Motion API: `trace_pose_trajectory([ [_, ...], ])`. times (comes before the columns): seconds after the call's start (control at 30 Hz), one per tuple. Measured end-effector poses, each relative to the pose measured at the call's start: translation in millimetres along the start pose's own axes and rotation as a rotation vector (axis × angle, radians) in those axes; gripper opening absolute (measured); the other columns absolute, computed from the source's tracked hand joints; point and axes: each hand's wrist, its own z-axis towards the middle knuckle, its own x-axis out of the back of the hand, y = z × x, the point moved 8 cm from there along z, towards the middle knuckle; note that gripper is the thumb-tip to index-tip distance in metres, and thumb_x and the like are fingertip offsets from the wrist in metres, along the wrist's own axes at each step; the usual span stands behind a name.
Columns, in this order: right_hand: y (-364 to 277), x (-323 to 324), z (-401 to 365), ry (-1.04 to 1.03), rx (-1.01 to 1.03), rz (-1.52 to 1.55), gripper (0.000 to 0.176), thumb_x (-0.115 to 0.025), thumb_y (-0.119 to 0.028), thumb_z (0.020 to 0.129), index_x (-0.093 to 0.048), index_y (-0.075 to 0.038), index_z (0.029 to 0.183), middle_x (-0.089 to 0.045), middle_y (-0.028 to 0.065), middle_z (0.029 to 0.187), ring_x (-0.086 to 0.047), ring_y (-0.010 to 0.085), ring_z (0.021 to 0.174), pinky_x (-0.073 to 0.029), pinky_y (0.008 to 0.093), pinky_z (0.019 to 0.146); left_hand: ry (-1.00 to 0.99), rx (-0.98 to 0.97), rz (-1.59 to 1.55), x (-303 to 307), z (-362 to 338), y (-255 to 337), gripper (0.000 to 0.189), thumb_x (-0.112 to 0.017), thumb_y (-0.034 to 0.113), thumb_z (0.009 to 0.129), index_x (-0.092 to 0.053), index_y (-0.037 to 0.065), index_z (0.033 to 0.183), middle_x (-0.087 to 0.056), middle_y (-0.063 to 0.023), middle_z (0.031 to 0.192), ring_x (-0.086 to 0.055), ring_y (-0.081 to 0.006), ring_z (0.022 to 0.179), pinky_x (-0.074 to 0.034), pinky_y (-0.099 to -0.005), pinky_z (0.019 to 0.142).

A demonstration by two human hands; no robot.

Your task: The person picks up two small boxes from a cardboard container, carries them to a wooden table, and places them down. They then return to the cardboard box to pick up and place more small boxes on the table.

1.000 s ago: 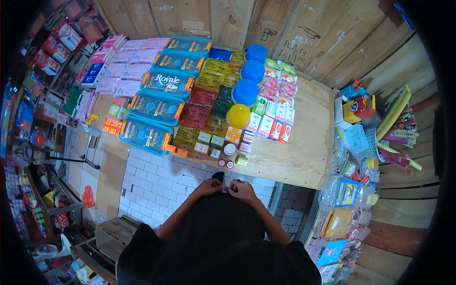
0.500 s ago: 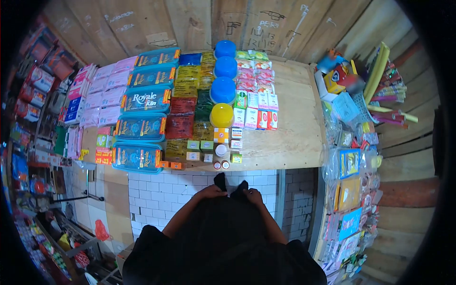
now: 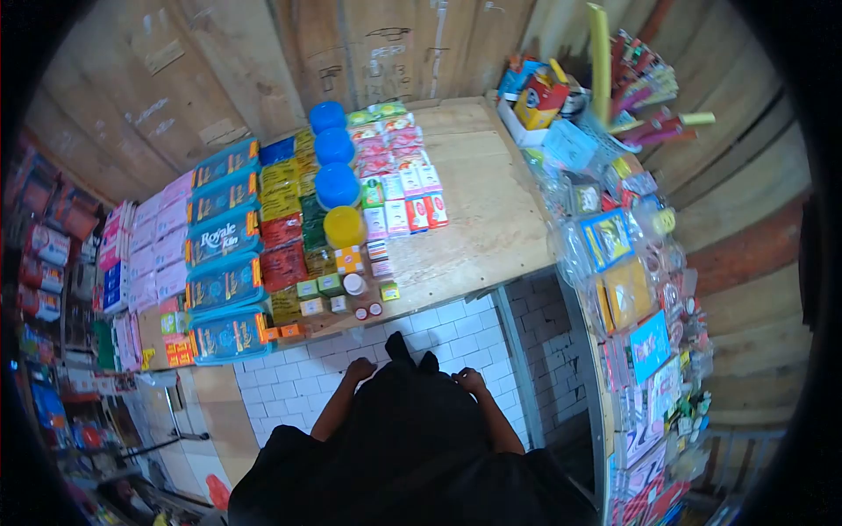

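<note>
My left hand (image 3: 360, 370) is at the left side of the black clothing (image 3: 421, 438), below the front edge of the wooden table (image 3: 474, 210). At the clothing's right side is my right hand (image 3: 469, 380). The fingers of both are too small and dark to read. Nothing can be made out in either hand. On the table, beyond my hands, stand small boxes (image 3: 312, 307), two small red-capped jars (image 3: 375, 309), a yellow-lidded tub (image 3: 345, 227) and blue-lidded tubs (image 3: 338, 185). Blue Royale packs (image 3: 224, 237) form a column to the left.
Pink packs (image 3: 158, 237) lie at the table's left. A shelf with goods (image 3: 44, 245) stands far left. At the right are a white box of packets (image 3: 524, 131), a yellow roll (image 3: 600, 61) and hanging packets (image 3: 651, 346). White tiled floor (image 3: 298, 377) shows below the table.
The view has turned, so the table appears tilted and shifted left. My hands now sit farther apart, and the dark cloth ends between them stand closer together.
</note>
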Motion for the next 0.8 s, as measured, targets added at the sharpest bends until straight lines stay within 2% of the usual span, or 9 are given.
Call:
trace_pose_trajectory([
  [0.03, 9, -3, -3, 0.044, -0.013, 0.021, 0.06, -0.065, -0.061, 0.08, -0.072, -0.009, 0.108, -0.069, 0.0201, 0.114, -0.065, 0.036, 0.108, -0.05, 0.0415, 0.096, -0.169, 0.063, -0.025, -12, -2, -11, 0.045, -0.056, 0.047, 0.091, -0.072, 0.006, 0.1, -0.07, -0.0166, 0.105, -0.064, -0.0345, 0.103, -0.05, -0.0466, 0.091],
  [0.13, 39, -19, -17, 0.136, -0.061, 0.074, 0.056, -0.067, -0.059, 0.079, -0.073, -0.01, 0.107, -0.071, 0.0215, 0.106, -0.067, 0.0368, 0.104, -0.052, 0.0421, 0.094, 0.106, -0.411, 0.158, -29, -10, -12, 0.042, -0.051, 0.043, 0.092, -0.071, 0.007, 0.096, -0.071, -0.0178, 0.101, -0.067, -0.0383, 0.094, -0.052, -0.0497, 0.086],
  [0.27, 65, -43, -44, 0.127, -0.133, 0.138, 0.054, -0.065, -0.057, 0.081, -0.073, -0.011, 0.108, -0.07, 0.0222, 0.109, -0.066, 0.0373, 0.107, -0.051, 0.0417, 0.096, 0.142, -0.298, -0.213, -23, -45, -12, 0.04, -0.053, 0.043, 0.091, -0.07, 0.007, 0.095, -0.071, -0.0157, 0.095, -0.067, -0.0383, 0.088, -0.053, -0.0488, 0.081],
  [0.43, 90, -76, -89, 0.205, -0.27, 0.371, 0.054, -0.064, -0.056, 0.081, -0.073, -0.011, 0.108, -0.069, 0.0201, 0.114, -0.064, 0.0361, 0.111, -0.051, 0.0392, 0.096, -0.085, -0.393, -0.048, -41, -18, -6, 0.039, -0.054, 0.042, 0.092, -0.069, 0.007, 0.094, -0.071, -0.0157, 0.093, -0.068, -0.0369, 0.084, -0.054, -0.0477, 0.078],
  [0.5, 89, -87, -108, 0.258, -0.315, 0.45, 0.054, -0.064, -0.056, 0.081, -0.073, -0.01, 0.108, -0.07, 0.0205, 0.112, -0.065, 0.0359, 0.11, -0.051, 0.039, 0.096, -0.183, -0.492, 0.081, -40, -2, 3, 0.039, -0.054, 0.042, 0.092, -0.069, 0.006, 0.094, -0.071, -0.0157, 0.092, -0.068, -0.0363, 0.083, -0.054, -0.0472, 0.076],
  [0.63, 97, -130, -127, 0.333, -0.407, 0.575, 0.054, -0.064, -0.054, 0.082, -0.072, -0.008, 0.109, -0.07, 0.0208, 0.112, -0.065, 0.0356, 0.109, -0.051, 0.0402, 0.096, -0.342, -0.853, 0.404, -31, 29, 30, 0.038, -0.056, 0.041, 0.092, -0.069, 0.006, 0.093, -0.071, -0.0157, 0.09, -0.069, -0.0352, 0.08, -0.055, -0.0463, 0.073],
  [0.67, 95, -139, -132, 0.343, -0.419, 0.602, 0.054, -0.063, -0.054, 0.082, -0.072, -0.008, 0.109, -0.07, 0.0208, 0.112, -0.065, 0.0357, 0.11, -0.051, 0.0405, 0.096, -0.373, -0.884, 0.444, -27, 39, 37, 0.038, -0.056, 0.041, 0.092, -0.069, 0.006, 0.093, -0.071, -0.0157, 0.09, -0.069, -0.0349, 0.079, -0.055, -0.0461, 0.072],
  [0.73, 79, -160, -144, 0.352, -0.468, 0.664, 0.054, -0.061, -0.051, 0.085, -0.07, -0.006, 0.113, -0.07, 0.0211, 0.112, -0.065, 0.0363, 0.11, -0.05, 0.0417, 0.096, -0.454, -0.884, 0.493, -13, 59, 52, 0.037, -0.056, 0.041, 0.092, -0.069, 0.005, 0.093, -0.071, -0.0157, 0.089, -0.069, -0.0343, 0.078, -0.055, -0.0456, 0.071],
  [0.8, 69, -191, -137, 0.405, -0.478, 0.691, 0.052, -0.06, -0.049, 0.087, -0.07, -0.006, 0.114, -0.069, 0.0212, 0.113, -0.064, 0.0368, 0.109, -0.05, 0.0425, 0.097, -0.519, -0.555, 0.268, 8, 77, 69, 0.034, -0.058, 0.038, 0.093, -0.067, 0.005, 0.096, -0.07, -0.0142, 0.085, -0.068, -0.0289, 0.071, -0.054, -0.0412, 0.064],
])
